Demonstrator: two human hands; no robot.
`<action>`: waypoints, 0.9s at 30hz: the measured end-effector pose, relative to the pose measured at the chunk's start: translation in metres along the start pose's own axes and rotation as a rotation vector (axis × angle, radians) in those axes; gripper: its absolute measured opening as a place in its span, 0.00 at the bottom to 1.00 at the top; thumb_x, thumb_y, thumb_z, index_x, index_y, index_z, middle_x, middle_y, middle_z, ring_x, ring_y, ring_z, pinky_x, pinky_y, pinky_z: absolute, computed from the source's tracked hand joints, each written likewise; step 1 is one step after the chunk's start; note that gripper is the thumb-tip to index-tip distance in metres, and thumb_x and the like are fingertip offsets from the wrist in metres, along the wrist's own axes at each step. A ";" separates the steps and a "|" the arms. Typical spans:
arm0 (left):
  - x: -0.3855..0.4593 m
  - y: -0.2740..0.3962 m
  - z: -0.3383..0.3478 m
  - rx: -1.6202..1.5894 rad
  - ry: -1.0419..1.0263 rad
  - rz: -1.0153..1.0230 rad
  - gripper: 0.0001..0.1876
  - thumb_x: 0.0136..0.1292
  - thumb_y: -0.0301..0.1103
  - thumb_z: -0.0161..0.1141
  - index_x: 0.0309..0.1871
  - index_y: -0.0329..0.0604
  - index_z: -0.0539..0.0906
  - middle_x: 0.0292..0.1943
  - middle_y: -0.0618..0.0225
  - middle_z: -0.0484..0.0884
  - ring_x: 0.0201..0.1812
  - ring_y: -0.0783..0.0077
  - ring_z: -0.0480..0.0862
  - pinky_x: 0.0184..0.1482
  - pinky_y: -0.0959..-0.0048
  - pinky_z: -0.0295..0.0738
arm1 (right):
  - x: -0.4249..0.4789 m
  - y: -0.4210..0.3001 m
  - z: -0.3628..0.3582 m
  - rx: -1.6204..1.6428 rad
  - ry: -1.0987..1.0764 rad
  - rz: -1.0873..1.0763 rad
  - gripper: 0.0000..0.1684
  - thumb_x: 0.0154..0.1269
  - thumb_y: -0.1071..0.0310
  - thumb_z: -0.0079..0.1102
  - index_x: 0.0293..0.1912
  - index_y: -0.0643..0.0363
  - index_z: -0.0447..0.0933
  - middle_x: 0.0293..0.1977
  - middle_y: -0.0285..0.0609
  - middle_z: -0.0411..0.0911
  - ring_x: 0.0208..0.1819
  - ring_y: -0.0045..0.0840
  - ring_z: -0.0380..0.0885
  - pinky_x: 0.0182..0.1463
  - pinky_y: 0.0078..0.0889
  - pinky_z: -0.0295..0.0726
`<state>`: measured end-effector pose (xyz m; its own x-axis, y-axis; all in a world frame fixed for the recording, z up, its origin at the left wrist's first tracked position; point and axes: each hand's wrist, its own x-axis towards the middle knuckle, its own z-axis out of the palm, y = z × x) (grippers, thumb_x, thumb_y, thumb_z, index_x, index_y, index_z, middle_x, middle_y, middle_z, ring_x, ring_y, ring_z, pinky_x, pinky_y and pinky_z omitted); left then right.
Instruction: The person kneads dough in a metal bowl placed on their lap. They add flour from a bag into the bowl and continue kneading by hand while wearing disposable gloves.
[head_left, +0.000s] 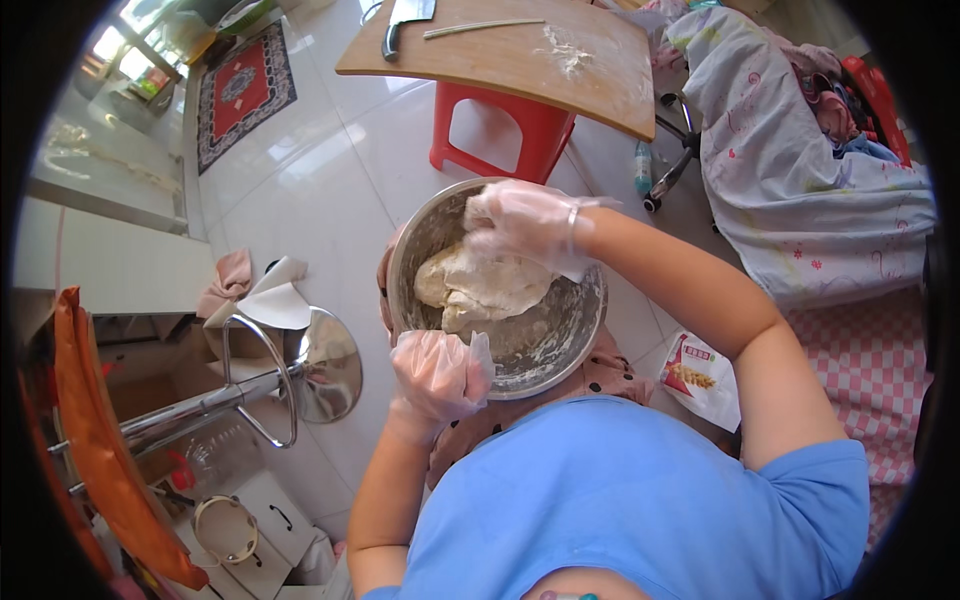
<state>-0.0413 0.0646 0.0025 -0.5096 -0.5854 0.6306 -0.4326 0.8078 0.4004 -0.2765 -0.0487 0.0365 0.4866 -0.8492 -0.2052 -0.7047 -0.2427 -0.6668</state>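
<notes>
A large pale dough lump (487, 289) lies in a round metal bowl (581, 352) whose inner wall is streaked with flour and dough. My right hand (525, 221), in a clear plastic glove, is curled into a fist over the dough's far side. It is blurred, and whether it presses on the dough cannot be told. My left hand (442, 375), gloved the same way, makes a fist at the near left rim. That hand hides part of the rim, so contact there is unclear. Beneath the bowl lies a pink-brown dotted cloth (619, 375).
Ahead, a wooden board (495, 56) rests on a red plastic stool (487, 135). On it are a cleaver (409, 22), a pale thin stick (484, 28) and flour (568, 56). A chrome stand (255, 390) is at left; a flour bag (701, 379) lies at right.
</notes>
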 end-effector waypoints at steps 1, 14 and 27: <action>0.001 0.000 -0.001 -0.008 -0.005 0.008 0.06 0.59 0.20 0.60 0.28 0.39 0.75 0.19 0.66 0.67 0.19 0.59 0.70 0.25 0.60 0.61 | 0.008 0.011 0.013 -0.132 -0.074 -0.053 0.14 0.64 0.64 0.69 0.42 0.65 0.82 0.35 0.57 0.84 0.40 0.51 0.85 0.46 0.49 0.82; 0.004 -0.007 0.002 0.012 0.085 0.022 0.15 0.61 0.29 0.57 0.19 0.47 0.66 0.17 0.67 0.64 0.17 0.62 0.68 0.22 0.61 0.62 | -0.045 -0.026 0.061 -0.344 0.278 -0.295 0.19 0.72 0.56 0.64 0.29 0.60 0.86 0.30 0.54 0.81 0.38 0.47 0.80 0.49 0.51 0.79; -0.018 -0.017 0.013 0.000 0.062 0.046 0.16 0.58 0.32 0.56 0.18 0.49 0.62 0.17 0.68 0.62 0.16 0.67 0.67 0.20 0.66 0.63 | -0.014 -0.003 0.095 -0.622 -0.184 -0.425 0.16 0.65 0.57 0.63 0.44 0.58 0.81 0.46 0.50 0.82 0.54 0.44 0.82 0.68 0.55 0.74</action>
<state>-0.0348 0.0608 -0.0244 -0.4815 -0.5424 0.6884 -0.4096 0.8337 0.3704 -0.2323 0.0079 -0.0267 0.8198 -0.5456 -0.1738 -0.5719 -0.7952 -0.2014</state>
